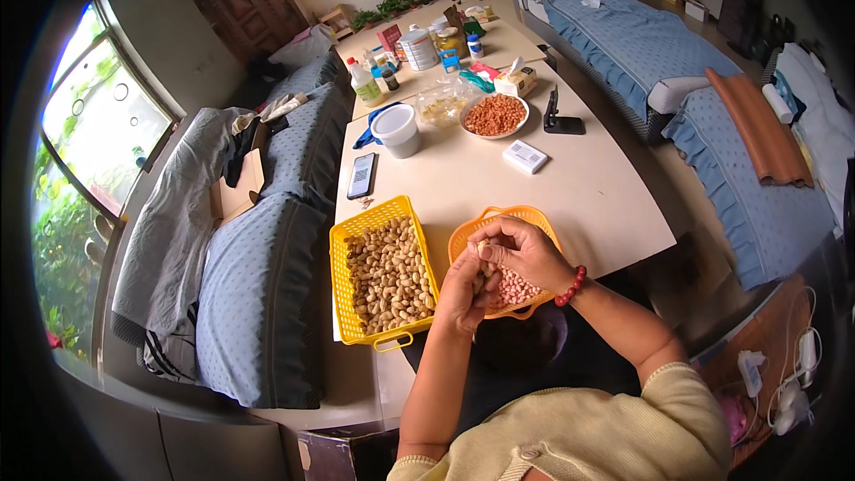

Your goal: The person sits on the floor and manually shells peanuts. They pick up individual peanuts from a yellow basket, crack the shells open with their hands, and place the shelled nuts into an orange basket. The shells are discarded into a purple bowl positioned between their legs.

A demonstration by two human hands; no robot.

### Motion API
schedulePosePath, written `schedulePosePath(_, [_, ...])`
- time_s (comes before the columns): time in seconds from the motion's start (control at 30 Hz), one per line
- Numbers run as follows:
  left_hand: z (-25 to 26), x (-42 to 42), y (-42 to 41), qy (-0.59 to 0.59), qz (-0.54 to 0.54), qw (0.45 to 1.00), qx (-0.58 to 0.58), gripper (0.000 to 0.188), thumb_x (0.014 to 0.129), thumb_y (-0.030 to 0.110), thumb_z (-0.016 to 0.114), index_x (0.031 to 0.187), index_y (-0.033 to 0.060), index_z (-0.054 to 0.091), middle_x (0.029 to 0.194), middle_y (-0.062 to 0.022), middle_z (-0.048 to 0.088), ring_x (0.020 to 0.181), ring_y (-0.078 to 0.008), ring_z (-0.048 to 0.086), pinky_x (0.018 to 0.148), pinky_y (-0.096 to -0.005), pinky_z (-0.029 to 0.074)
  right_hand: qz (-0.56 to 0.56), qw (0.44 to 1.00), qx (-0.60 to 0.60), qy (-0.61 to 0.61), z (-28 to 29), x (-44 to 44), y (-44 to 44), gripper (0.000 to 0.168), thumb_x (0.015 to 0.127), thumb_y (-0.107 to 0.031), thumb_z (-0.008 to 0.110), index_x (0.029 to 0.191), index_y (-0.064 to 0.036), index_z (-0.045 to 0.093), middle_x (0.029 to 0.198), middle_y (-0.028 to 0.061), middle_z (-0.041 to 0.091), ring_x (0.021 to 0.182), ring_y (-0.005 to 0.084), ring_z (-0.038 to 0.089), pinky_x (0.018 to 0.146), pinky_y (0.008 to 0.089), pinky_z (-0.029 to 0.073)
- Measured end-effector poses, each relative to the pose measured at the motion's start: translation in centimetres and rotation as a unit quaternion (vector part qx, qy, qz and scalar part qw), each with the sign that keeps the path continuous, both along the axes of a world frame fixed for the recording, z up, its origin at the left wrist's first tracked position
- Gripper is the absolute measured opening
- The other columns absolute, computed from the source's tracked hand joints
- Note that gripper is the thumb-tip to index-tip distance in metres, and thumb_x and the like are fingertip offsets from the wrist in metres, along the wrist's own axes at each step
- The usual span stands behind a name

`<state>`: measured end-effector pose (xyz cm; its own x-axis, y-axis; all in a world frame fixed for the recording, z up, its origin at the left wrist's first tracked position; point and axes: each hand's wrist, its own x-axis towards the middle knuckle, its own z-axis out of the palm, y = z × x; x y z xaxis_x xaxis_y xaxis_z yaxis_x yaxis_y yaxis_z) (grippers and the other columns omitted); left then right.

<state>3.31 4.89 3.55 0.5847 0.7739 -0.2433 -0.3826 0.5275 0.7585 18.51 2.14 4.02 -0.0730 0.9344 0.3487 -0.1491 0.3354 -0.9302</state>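
Observation:
My left hand (462,290) holds several unshelled peanuts (482,275) in its curled fingers, above the left part of an orange plastic basket (462,234). My right hand (524,252), with a red bead bracelet at the wrist, meets the left at the fingertips, and both pinch one peanut (482,247) between them. Shelled pink peanut kernels (514,288) lie in the orange basket under my hands. Just to the left, a yellow rectangular plastic basket (339,267) is full of unshelled peanuts (391,274).
Beyond the baskets on the table (441,180) are a smartphone (362,176), a lidded plastic tub (397,132), a white box (526,156), a bowl of reddish nuts (495,115), a black phone stand (563,121) and a tissue box (516,80). Covered sofas (257,294) flank the table.

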Motion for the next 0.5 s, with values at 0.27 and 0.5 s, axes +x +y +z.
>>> schedulePosePath(0.27, [-1.7, 0.0, -0.1, 0.013, 0.0, 1.0, 0.029, 0.021, 0.099, 0.032, 0.054, 0.091, 0.0131, 0.055, 0.067, 0.003, 0.046, 0.051, -0.006, 0.039, 0.037, -0.0169, 0.023, -0.065, 0.994, 0.031, -0.088, -1.1, 0.7, -0.4, 0.015, 0.091, -0.014, 0.068, 0.094, -0.001, 0.064, 0.088, 0.0027, 0.063, 0.082, 0.0087, 0.06, 0.078, 0.0249, 0.049])
schedulePosePath(0.5, [-0.9, -0.4, -0.3, 0.037, -0.047, 0.997, 0.05, 0.022, 0.098, 0.033, 0.057, 0.089, 0.0131, 0.055, 0.068, 0.001, 0.049, 0.049, -0.0064, 0.039, 0.036, -0.0184, 0.022, -0.03, 0.999, -0.02, -0.041, -0.4, 0.5, -1.5, 0.017, 0.09, -0.017, 0.069, 0.09, -0.001, 0.062, 0.087, 0.0043, 0.062, 0.076, 0.0109, 0.058, 0.071, 0.0275, 0.047])
